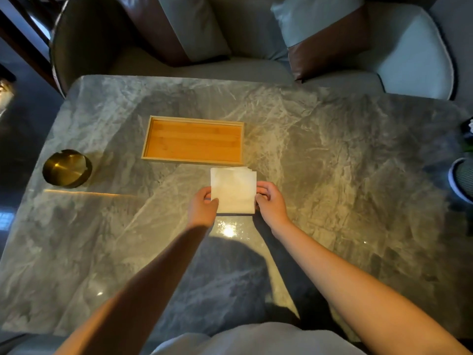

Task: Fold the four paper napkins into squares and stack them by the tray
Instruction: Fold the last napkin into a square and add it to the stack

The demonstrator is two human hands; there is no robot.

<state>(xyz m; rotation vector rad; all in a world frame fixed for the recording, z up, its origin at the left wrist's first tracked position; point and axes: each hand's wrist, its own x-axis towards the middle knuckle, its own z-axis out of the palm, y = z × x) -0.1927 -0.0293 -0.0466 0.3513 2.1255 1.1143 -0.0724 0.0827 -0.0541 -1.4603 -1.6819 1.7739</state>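
A white stack of folded square paper napkins (233, 189) lies on the grey marble table (332, 162), just in front of the right end of an empty wooden tray (192, 140). Layered edges show at the stack's upper right corner. My left hand (203, 207) pinches the stack's left edge near the lower corner, thumb on top. On the opposite side, my right hand (270, 201) grips the right edge with curled fingers.
A round brass ashtray (67, 168) sits at the table's left edge. A ribbed round object with a blue rim (463, 178) pokes in at the far right. Cushioned chairs (230, 34) stand behind the table.
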